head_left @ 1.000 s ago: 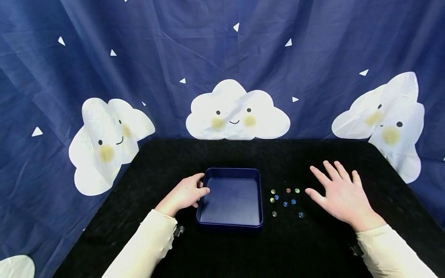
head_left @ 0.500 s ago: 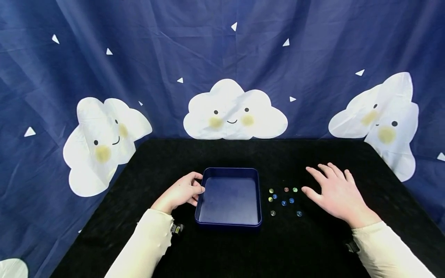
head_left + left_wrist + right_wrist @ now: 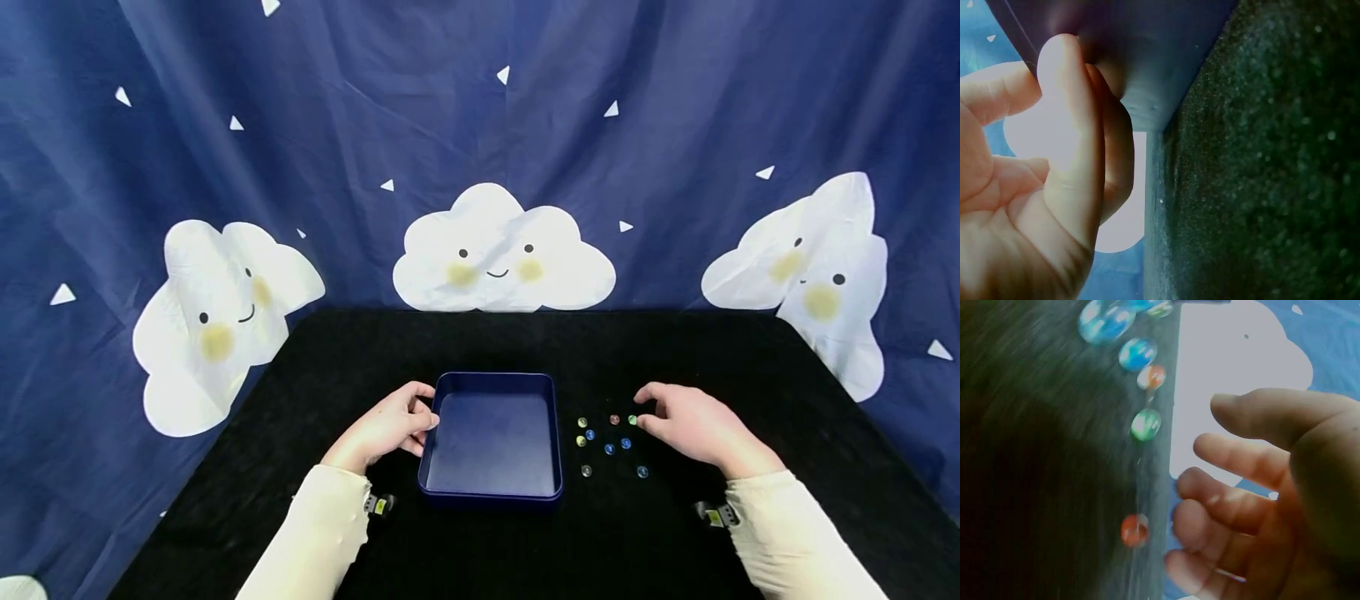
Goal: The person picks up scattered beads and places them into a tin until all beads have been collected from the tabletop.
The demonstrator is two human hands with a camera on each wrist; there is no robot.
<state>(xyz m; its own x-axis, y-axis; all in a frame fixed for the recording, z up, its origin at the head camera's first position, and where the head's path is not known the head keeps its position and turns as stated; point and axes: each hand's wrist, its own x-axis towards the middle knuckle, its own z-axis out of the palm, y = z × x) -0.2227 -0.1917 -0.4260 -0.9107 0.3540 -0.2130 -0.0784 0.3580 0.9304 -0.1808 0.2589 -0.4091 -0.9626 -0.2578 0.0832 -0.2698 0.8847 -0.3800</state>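
Observation:
A dark blue square tray (image 3: pixel 495 446) lies on the black cloth in the middle of the head view. My left hand (image 3: pixel 386 429) grips its left wall, thumb at the rim; the left wrist view has the curled fingers against the wall (image 3: pixel 1147 56). Several glass marbles are scattered right of the tray. My right hand (image 3: pixel 697 425) hovers beside them, thumb and forefinger parted around a gap near the green marble (image 3: pixel 632 420). In the right wrist view its fingers are loosely bent and hold nothing. An orange-red marble (image 3: pixel 1134 530) there is hidden under the hand in the head view.
Blue marbles (image 3: pixel 626 443), yellowish ones (image 3: pixel 581 441), a clear one (image 3: pixel 587 471) and a reddish one (image 3: pixel 614 419) lie between tray and right hand. Behind the black table (image 3: pixel 525 550) hangs a blue curtain (image 3: pixel 337 125) with white clouds.
My right hand has moved left and closer to the marbles, its spread fingers now bending down. The left hand stays at the tray's wall, its thumb drawn back to the rim.

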